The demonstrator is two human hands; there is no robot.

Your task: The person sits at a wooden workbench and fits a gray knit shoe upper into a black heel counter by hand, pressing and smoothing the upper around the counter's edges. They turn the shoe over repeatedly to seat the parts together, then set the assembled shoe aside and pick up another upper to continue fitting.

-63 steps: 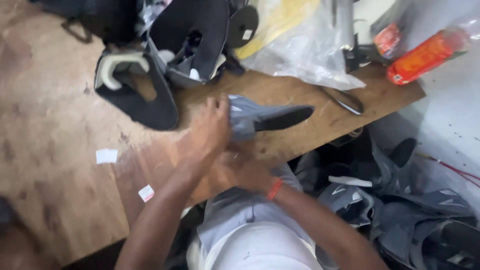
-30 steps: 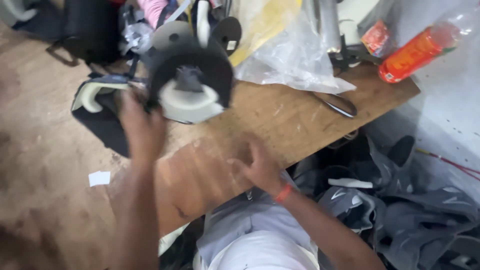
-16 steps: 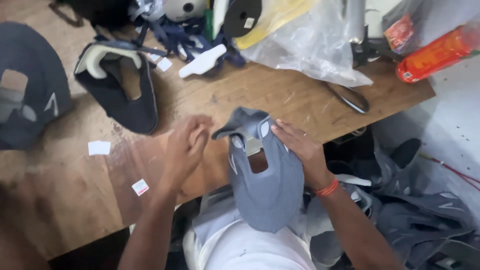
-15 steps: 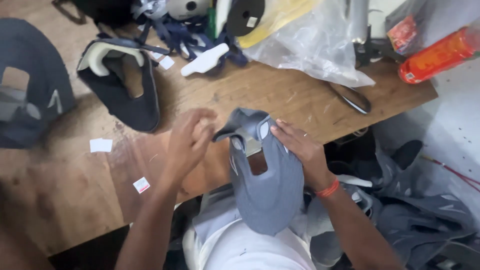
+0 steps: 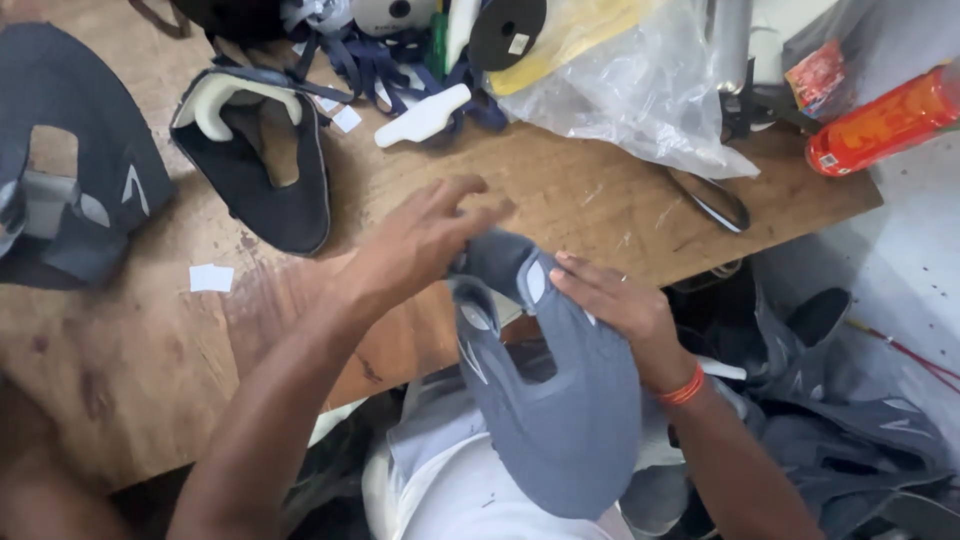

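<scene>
Since half a second ago my left hand [image 5: 415,245] has lifted off the top edge of the grey shoe upper [image 5: 555,400] and now spreads its fingers just above it, while the upper itself hangs where it did, over my lap at the near edge of the wooden table [image 5: 600,205]. My right hand [image 5: 610,300] lies flat on the upper's right side, fingers pressed across the fabric beside the cut-out, holding it. The left is open, fingertips brushing the toe end; I can't tell if it actually pinches anything.

This piece looks light and floppy to me: it drapes and folds under its own weight, so I judge it soft cloth, not slippery, not fragile. The best hold seems the stiffer rim round the opening, or the toe end under my left fingers.

Beyond my left hand sits a dark shoe upper [image 5: 260,160] with a white lining; beyond my right, a clear plastic bag [image 5: 640,90] and an orange can [image 5: 885,120].
</scene>
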